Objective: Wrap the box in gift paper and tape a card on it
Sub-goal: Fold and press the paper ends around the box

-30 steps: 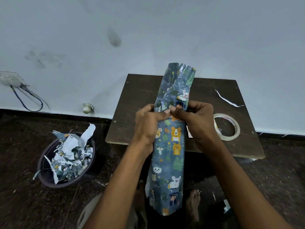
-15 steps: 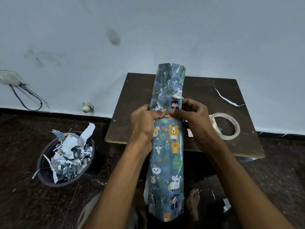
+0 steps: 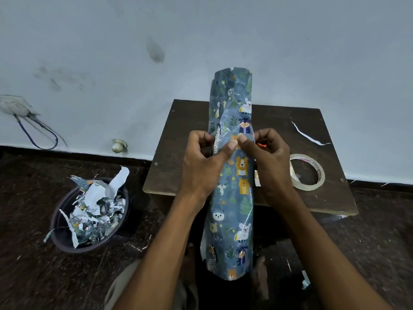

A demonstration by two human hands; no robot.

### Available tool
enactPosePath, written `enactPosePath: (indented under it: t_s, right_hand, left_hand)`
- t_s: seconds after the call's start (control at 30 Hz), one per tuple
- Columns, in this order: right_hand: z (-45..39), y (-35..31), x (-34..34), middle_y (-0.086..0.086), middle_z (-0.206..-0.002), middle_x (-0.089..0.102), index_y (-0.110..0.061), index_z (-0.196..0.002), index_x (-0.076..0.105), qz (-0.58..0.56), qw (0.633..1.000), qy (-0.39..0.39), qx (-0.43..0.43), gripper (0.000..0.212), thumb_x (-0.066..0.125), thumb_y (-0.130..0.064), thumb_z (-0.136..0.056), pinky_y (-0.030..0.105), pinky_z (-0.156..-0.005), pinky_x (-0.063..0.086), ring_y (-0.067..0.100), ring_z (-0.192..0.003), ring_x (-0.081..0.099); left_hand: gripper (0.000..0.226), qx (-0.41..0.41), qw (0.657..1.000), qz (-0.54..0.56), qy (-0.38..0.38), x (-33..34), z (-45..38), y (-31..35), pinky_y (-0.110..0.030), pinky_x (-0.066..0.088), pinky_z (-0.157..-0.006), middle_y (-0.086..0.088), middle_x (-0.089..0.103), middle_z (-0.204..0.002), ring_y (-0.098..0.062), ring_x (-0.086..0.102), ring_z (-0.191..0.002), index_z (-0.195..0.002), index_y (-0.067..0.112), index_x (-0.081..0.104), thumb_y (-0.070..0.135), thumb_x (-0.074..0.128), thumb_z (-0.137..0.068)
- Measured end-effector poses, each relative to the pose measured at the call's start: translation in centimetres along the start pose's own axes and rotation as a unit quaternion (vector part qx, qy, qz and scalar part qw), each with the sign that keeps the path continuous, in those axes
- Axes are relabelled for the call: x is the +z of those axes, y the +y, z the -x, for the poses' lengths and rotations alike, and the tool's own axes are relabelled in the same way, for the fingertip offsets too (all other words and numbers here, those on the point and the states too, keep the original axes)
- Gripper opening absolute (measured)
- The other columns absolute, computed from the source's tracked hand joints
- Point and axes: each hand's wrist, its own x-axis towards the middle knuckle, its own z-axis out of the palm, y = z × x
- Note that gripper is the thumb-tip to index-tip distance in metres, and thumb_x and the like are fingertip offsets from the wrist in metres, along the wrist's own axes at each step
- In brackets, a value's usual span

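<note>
Blue animal-print gift paper (image 3: 232,198) tube, left hand (image 3: 204,166) & right hand (image 3: 267,162) both pinching it, above table (image 3: 178,139)

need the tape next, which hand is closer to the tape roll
Right. The right hand pinches the paper just left of the tape roll; the left hand is across the paper.

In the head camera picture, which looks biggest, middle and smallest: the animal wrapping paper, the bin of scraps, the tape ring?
1. Animal wrapping paper, though it is nearest the camera.
2. Bin of scraps.
3. Tape ring.
</note>
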Motion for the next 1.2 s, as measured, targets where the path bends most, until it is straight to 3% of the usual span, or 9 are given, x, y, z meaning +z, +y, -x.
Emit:
enactPosePath:
  t_s: [0.2, 0.5, 0.63, 0.73, 0.83, 0.9, 1.0, 1.1, 1.2]
  right_hand:
    - [1.1, 0.4, -0.1, 0.008, -0.094, 0.073, 0.001, -0.102, 0.065, -0.028, 0.999, -0.031, -0.01, 0.013, 0.071, -0.006, -0.093, 0.038, -0.075, 0.059, 0.023, -0.084, 0.069]
    - [6.1, -0.3, -0.5, 0.004, -0.111, 0.074, -0.006, -0.119, 0.061, -0.018, 1.0, -0.008, -0.006, 0.036, 0.074, -0.015, -0.087, 0.036, -0.08, 0.058, 0.021, -0.095, 0.07]
    - [8.5, -1.7, -2.2, 0.01, -0.126, 0.071, -0.002, -0.129, 0.064, -0.019, 0.998, -0.057, -0.005, 0.035, 0.059, -0.01, -0.095, 0.036, -0.097, 0.054, 0.024, -0.115, 0.067]
    - [11.0, -1.8, -3.0, 0.007, -0.131, 0.07, -0.004, -0.135, 0.063, 0.002, 0.999, -0.023, 0.029, 0.035, 0.056, -0.003, -0.101, 0.045, -0.111, 0.048, 0.023, -0.126, 0.063]
    - [13.5, -1.7, -3.2, 0.003, -0.125, 0.073, -0.007, -0.134, 0.065, 0.05, 0.998, 0.031, 0.031, 0.035, 0.059, -0.001, -0.1, 0.05, -0.107, 0.051, 0.022, -0.12, 0.068]
    - [14.5, -1.9, -3.3, 0.001, -0.124, 0.074, -0.012, -0.132, 0.068, 0.077, 0.995, 0.051, 0.028, 0.035, 0.063, -0.002, -0.099, 0.051, -0.103, 0.054, 0.021, -0.116, 0.07]
    - [15.5, -2.8, -2.8, 0.0, -0.126, 0.073, -0.016, -0.133, 0.067, 0.083, 0.995, 0.04, 0.031, 0.038, 0.066, -0.003, -0.097, 0.049, -0.102, 0.055, 0.018, -0.117, 0.069]
    - [15.6, -4.0, -1.9, 0.002, -0.133, 0.069, -0.013, -0.146, 0.054, 0.018, 0.998, -0.004, 0.068, 0.055, 0.068, -0.001, -0.094, 0.046, -0.105, 0.053, 0.018, -0.122, 0.066]
    - [15.9, -5.1, -1.6, 0.0, -0.141, 0.061, -0.027, -0.155, 0.04, 0.021, 0.991, -0.064, 0.112, 0.081, 0.074, -0.02, -0.083, 0.035, -0.101, 0.052, 0.014, -0.125, 0.063]
  left_hand:
    - [0.038, 0.029, 0.998, 0.045, -0.031, 0.1, 1.0, -0.4, -0.039, 0.061, -0.084, -0.001, 0.07, -0.112, -0.017, 0.072, -0.101, -0.117, 0.028, 0.059, 0.024, 0.081, -0.086]
    - [0.034, -0.01, 0.988, 0.134, -0.077, -0.7, 4.3, -0.8, -0.05, 0.058, -0.091, -0.013, 0.068, -0.124, -0.035, 0.068, -0.111, -0.125, 0.019, 0.056, 0.021, 0.069, -0.093]
    - [0.04, -0.089, 0.966, 0.22, -0.1, -1.2, 8.1, -1.1, -0.035, 0.06, -0.08, -0.011, 0.072, -0.119, -0.024, 0.071, -0.098, -0.131, 0.016, 0.055, 0.024, 0.06, -0.092]
    - [0.041, -0.143, 0.96, 0.201, -0.129, -1.5, 10.4, -1.1, -0.032, 0.06, -0.08, -0.007, 0.075, -0.114, -0.022, 0.071, -0.098, -0.132, 0.018, 0.057, 0.031, 0.057, -0.093]
    - [0.053, -0.143, 0.965, 0.137, -0.17, -2.1, 12.9, -0.5, -0.033, 0.059, -0.084, -0.005, 0.073, -0.119, -0.023, 0.072, -0.105, -0.136, 0.019, 0.051, 0.037, 0.071, -0.09]
    - [0.072, -0.124, 0.974, 0.074, -0.176, -2.4, 14.6, -0.3, -0.03, 0.058, -0.084, -0.002, 0.071, -0.122, -0.017, 0.071, -0.107, -0.138, 0.023, 0.045, 0.024, 0.085, -0.078]
    - [0.083, -0.124, 0.982, 0.028, -0.139, -2.6, 16.9, 0.4, -0.024, 0.059, -0.08, -0.001, 0.068, -0.121, -0.008, 0.072, -0.099, -0.137, 0.02, 0.043, 0.008, 0.09, -0.07]
    - [0.071, -0.163, 0.983, 0.063, -0.057, -2.9, 17.3, 1.2, -0.033, 0.062, -0.078, -0.008, 0.072, -0.115, -0.019, 0.075, -0.094, -0.128, 0.014, 0.055, 0.01, 0.092, -0.068]
    - [0.061, -0.204, 0.97, 0.129, 0.034, -3.6, 16.6, 1.8, -0.041, 0.062, -0.082, -0.009, 0.077, -0.105, -0.026, 0.076, -0.09, -0.123, 0.007, 0.062, 0.019, 0.091, -0.072]
